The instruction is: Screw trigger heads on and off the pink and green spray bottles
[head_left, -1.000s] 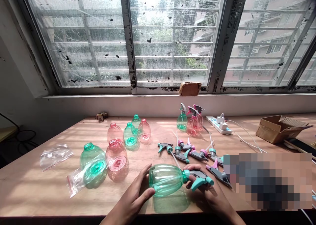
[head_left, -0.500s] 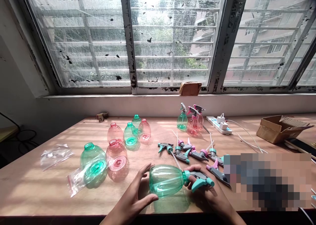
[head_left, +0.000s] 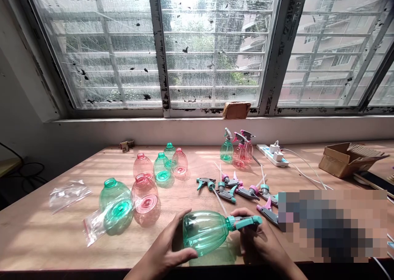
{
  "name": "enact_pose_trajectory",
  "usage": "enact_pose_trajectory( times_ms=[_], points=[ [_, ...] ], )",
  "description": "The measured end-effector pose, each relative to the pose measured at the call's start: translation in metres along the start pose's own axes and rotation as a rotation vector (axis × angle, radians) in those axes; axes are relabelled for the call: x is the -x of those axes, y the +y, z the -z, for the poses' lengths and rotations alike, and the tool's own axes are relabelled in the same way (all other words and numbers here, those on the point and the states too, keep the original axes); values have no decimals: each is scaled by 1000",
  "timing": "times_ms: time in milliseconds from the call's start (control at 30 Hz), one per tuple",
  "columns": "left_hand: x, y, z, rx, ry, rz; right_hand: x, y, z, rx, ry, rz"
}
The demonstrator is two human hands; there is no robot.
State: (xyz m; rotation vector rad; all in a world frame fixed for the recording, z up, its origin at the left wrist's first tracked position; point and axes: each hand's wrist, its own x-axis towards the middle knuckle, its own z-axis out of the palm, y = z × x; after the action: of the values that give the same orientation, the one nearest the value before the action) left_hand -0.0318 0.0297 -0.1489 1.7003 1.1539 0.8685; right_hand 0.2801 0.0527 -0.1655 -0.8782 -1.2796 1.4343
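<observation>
A clear green spray bottle [head_left: 203, 233] lies on its side in the air at the table's front, base to the left. My left hand [head_left: 169, 247] grips its base end, thumb below and fingers behind. At its neck sits a grey and teal trigger sprayer [head_left: 248, 222], and my right hand [head_left: 260, 241] is closed on it, with some fingers hidden behind. A thin tube shows inside the bottle. Just beyond my hands lie several loose trigger sprayers [head_left: 226, 194] with teal or pink parts and white tubes.
Several open green and pink bottles [head_left: 144, 194] stand on the left, near plastic bags [head_left: 69, 194]. Complete spray bottles [head_left: 227, 151] stand by the wall, beside a power strip [head_left: 273, 155] with cables. A cardboard box [head_left: 346, 161] is at right; a blurred patch covers the right front.
The trigger sprayer has turned about the bottle's long axis, its teal trigger now higher. My right hand has shifted its fingers around it. The bottle has moved slightly left and down.
</observation>
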Motion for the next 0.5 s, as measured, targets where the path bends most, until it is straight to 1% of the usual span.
enact_pose_trajectory(
  times_ms=[133,233,333,500],
  points=[
    [-5,-12,-2,16,-5,-61,-3,7,3,66,14,-26],
    [-8,-26,-4,34,-43,-101,-7,11,5,98,94,64],
    [-9,-36,-4,-21,-36,-121,-10,12,6,122,149,129],
    [-8,-46,-3,-119,-8,-182,-11,15,9,129,131,85]
  ],
)
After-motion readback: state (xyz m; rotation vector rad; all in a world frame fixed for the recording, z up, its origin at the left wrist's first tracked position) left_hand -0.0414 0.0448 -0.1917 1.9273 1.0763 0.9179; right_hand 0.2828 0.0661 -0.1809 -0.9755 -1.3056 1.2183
